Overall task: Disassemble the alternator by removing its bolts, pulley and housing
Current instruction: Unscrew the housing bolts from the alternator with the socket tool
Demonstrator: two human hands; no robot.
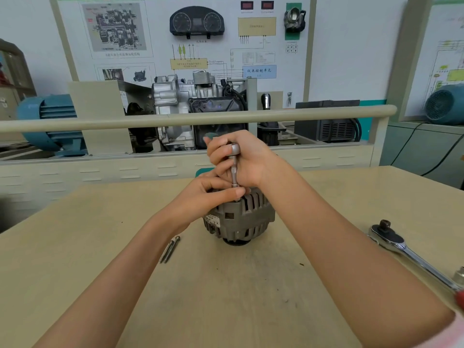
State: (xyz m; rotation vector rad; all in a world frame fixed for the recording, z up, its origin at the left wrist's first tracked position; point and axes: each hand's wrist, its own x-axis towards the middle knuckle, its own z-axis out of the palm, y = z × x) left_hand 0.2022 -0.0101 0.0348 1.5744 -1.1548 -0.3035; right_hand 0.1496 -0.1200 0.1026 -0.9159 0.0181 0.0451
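Observation:
The grey finned alternator (pixel 247 219) stands on the beige table (pixel 100 247), its black pulley end down. A thin metal extension bar (pixel 234 172) with a round top rises upright from the alternator's top edge. My right hand (pixel 241 159) grips the bar's round top from behind. My left hand (pixel 211 194) pinches the bar's lower end, thumb across it, and rests on the housing. Two long bolts (pixel 170 248) lie side by side on the table to the alternator's left.
A chrome ratchet wrench (pixel 406 249) with a red grip lies at the table's right edge, a socket (pixel 459 273) beside it. A beige rail (pixel 200 118) and a training rig with gearbox and blue motors stand behind the table.

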